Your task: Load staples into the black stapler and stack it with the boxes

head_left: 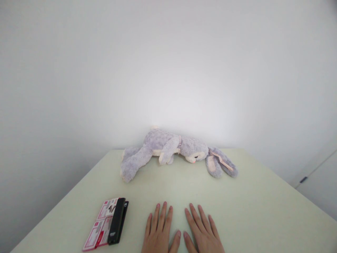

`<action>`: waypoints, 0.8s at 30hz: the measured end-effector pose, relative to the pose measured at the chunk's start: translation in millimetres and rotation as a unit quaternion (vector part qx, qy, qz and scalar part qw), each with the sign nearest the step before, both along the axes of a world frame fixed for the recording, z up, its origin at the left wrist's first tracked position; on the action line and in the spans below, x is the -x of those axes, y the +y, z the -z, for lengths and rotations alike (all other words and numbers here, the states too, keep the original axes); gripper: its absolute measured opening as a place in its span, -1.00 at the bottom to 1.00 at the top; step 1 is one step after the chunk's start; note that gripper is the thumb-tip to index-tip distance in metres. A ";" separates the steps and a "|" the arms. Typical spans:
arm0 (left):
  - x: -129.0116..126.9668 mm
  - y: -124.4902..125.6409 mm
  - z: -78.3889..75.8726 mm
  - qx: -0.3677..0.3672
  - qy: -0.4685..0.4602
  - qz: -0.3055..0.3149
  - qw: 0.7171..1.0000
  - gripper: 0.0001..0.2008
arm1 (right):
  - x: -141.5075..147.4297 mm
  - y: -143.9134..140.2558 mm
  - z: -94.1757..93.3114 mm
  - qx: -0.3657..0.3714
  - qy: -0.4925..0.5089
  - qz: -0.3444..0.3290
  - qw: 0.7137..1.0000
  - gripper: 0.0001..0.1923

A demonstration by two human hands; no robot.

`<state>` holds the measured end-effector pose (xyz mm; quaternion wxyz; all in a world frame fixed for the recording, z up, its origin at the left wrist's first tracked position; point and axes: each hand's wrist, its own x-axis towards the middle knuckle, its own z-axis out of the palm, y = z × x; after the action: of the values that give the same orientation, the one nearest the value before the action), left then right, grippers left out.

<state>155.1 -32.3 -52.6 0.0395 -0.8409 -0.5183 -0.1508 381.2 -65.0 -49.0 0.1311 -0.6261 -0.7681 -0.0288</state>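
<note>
My left hand (158, 230) lies palm down on the pale green table, fingers spread and holding nothing. Beside it, also flat with fingers apart, rests my right hand (202, 228). The two thumbs point toward each other with a small gap between them. Left of my left hand is a black stapler (116, 221), apart from the fingers. Against its left side are flat red-and-white printed packs (101, 225). Beyond both hands a grey plush rabbit (168, 144) lies on its side, its long ears stretched to the right and its legs to the left.
The table (242, 203) meets a plain white wall (168, 70) at the back, right behind the rabbit. Another wall (39, 158) runs along the left. At the far right is a white panel (321, 182) with a small dark fitting (303, 179).
</note>
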 end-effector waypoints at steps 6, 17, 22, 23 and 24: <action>-1.8 -1.0 0.8 0.005 -0.002 -0.004 1.000 -0.35 | 1.5 0.6 -2.1 0.010 0.004 0.003 1.000 -0.36; -10.7 -4.1 12.9 -0.040 -0.001 -0.025 0.999 -0.36 | 20.3 7.3 -39.2 0.050 0.157 0.065 0.984 -0.53; -33.3 -11.1 32.6 -0.021 -0.058 -0.095 0.994 -0.55 | 127.5 31.5 -102.6 0.112 0.345 -0.037 0.931 -0.47; -33.5 -11.7 32.5 0.005 -0.067 -0.085 0.994 -0.52 | 154.1 38.9 -109.3 0.121 0.351 -0.048 0.927 -0.38; -31.5 -12.7 30.9 0.033 -0.077 -0.071 0.994 -0.49 | 179.4 47.0 -113.4 0.126 0.352 -0.055 0.926 -0.27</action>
<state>186.6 -45.0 -83.5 -0.0173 -0.7887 -0.5829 -0.1948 201.8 -18.0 64.4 0.3142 -0.5642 -0.7030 0.2979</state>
